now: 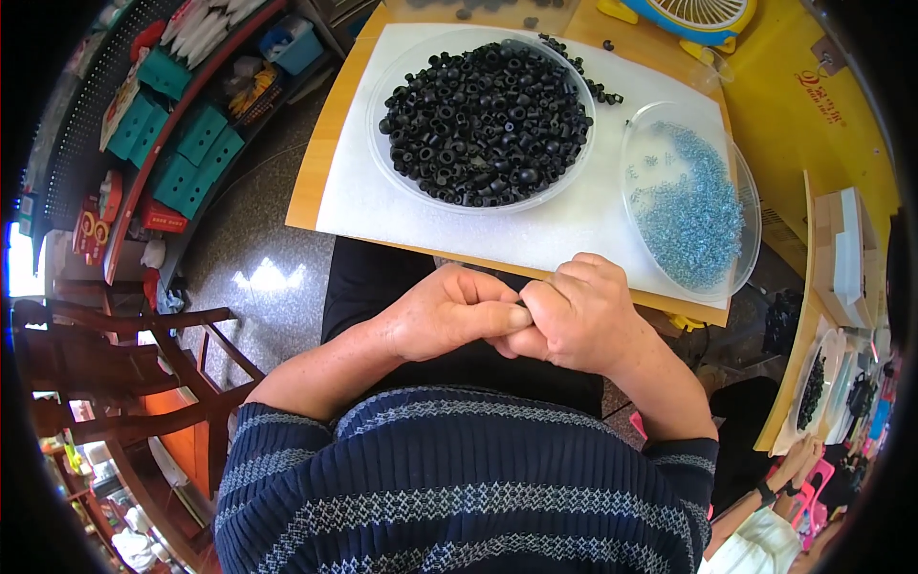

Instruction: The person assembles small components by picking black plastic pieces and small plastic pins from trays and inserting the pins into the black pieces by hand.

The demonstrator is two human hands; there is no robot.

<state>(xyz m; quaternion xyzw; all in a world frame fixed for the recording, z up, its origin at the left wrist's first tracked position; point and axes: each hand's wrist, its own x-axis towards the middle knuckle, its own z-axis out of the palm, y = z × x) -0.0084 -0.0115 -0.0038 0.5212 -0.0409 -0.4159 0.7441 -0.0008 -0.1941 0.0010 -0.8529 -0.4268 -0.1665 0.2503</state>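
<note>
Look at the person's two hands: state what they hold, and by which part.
It cannot be told. The left hand and right hand press together fingertip to fingertip below the table edge, hiding anything pinched between them.

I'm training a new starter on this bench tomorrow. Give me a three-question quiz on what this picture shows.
1. True or false: the left hand and right hand touch at the fingertips, near the table edge.
2. Which dish holds the black rubber rings? A) the larger clear dish B) the smaller clear dish
3. What colour are the small parts in the smaller dish?

Key: 1 true; 2 A; 3 pale blue.
</note>
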